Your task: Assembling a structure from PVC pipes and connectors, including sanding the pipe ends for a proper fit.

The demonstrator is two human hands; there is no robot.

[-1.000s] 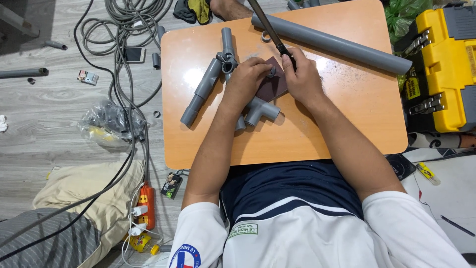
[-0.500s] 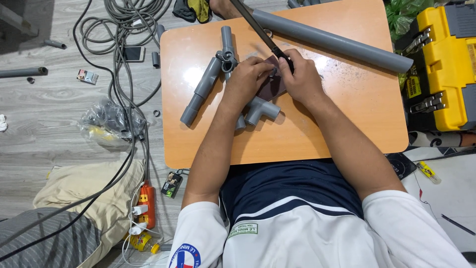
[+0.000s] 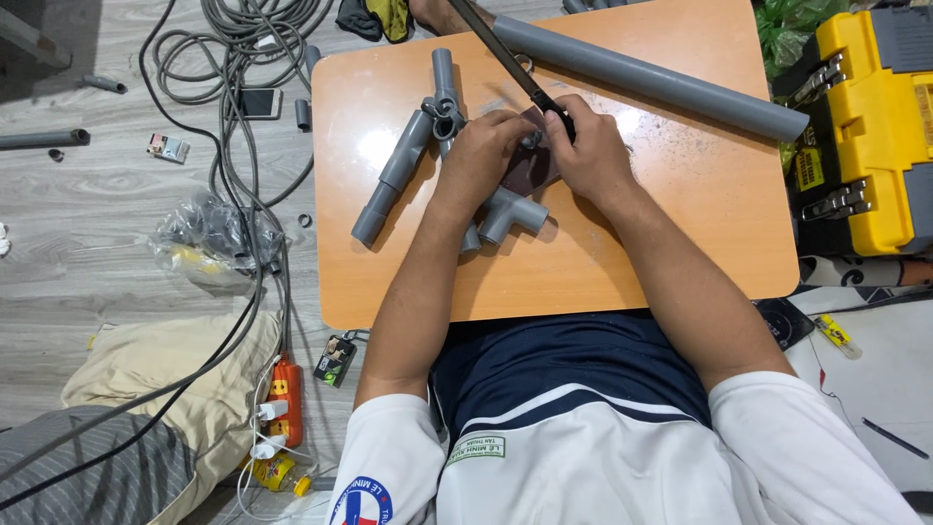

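Observation:
On the small wooden table (image 3: 680,243) lies a grey pipe assembly (image 3: 408,156) of short tubes and joints. My left hand (image 3: 486,151) presses on it beside a grey tee fitting (image 3: 515,214). A dark brown sheet (image 3: 530,170) lies between my two hands. My right hand (image 3: 583,146) grips the handle of a long black tool (image 3: 496,49) that slants up to the table's far edge. A long grey pipe (image 3: 651,83) lies diagonally across the far right of the table, just beyond my right hand.
A yellow toolbox (image 3: 875,126) stands right of the table. Grey cables (image 3: 243,58), a phone (image 3: 258,102), a plastic bag (image 3: 209,243) and an orange power strip (image 3: 287,394) lie on the floor at left. A cushion (image 3: 165,379) sits lower left.
The black tool's far end has swung from near upright toward the left. Both hands stay on the pipe parts.

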